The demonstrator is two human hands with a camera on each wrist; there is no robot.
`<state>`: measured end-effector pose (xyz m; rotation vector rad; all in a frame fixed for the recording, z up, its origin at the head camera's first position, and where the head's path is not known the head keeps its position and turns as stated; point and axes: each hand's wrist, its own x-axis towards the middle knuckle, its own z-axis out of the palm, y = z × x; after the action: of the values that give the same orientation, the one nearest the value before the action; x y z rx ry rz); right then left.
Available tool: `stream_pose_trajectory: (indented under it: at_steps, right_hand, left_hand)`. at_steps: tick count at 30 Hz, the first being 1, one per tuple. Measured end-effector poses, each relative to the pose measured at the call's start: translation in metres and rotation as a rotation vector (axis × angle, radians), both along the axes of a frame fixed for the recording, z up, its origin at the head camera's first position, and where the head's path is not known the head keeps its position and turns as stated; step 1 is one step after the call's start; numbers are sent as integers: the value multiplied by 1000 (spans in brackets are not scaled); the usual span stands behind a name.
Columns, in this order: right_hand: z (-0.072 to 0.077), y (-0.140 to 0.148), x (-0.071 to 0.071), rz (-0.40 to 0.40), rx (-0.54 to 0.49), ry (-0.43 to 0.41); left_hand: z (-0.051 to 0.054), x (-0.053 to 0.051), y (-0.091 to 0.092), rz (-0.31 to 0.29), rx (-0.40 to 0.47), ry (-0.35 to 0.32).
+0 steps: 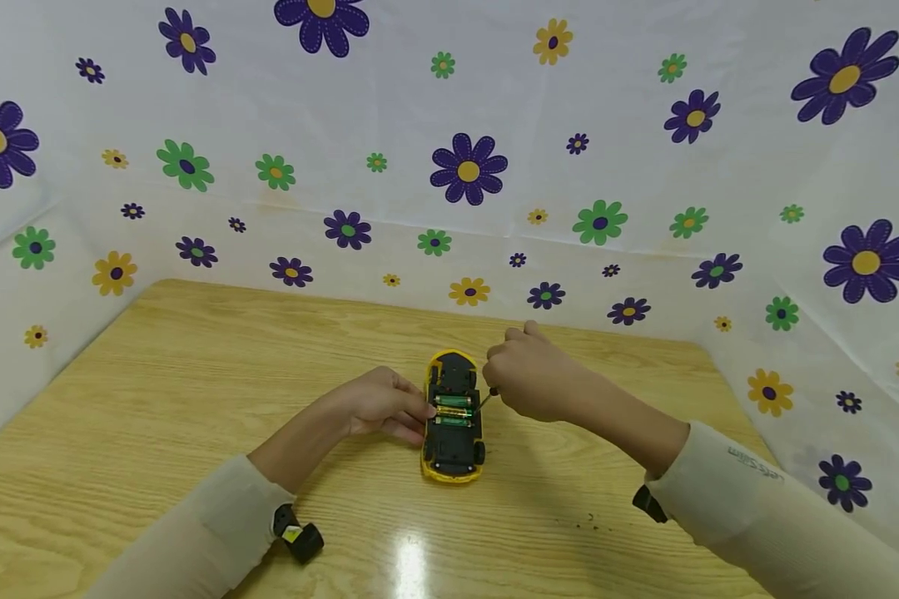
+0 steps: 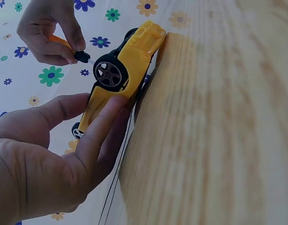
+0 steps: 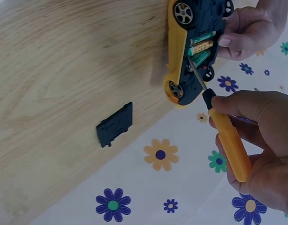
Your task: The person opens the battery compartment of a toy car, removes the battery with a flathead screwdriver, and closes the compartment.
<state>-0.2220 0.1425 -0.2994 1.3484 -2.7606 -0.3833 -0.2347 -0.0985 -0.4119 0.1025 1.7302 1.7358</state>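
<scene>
Hands [image 1: 530, 374] grip toy car [image 1: 453, 448], screwdriver [image 3: 232, 144]; black cover [image 3: 116, 124] visible from right wrist only.

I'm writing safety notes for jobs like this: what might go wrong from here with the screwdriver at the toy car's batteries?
The screwdriver has its tip by the ends of the batteries; a slip might scratch one or jab the left hand, whose thumb is at their other end. A battery could spring out, since they lie uncovered. The small dark bits on the table, too tiny to identify, might get brushed away and lost.
</scene>
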Motion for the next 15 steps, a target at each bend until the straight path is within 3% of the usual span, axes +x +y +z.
stream_pose_trajectory:
  at_steps: [7,15]
  right_hand:
    - [-9,14,-1,37,-135,2]
    - [-16,24,-3,72,-208,2]
  left_hand:
    - [1,1,0,1,-7,-3]
    - [1,0,-1,4,-15,-5]
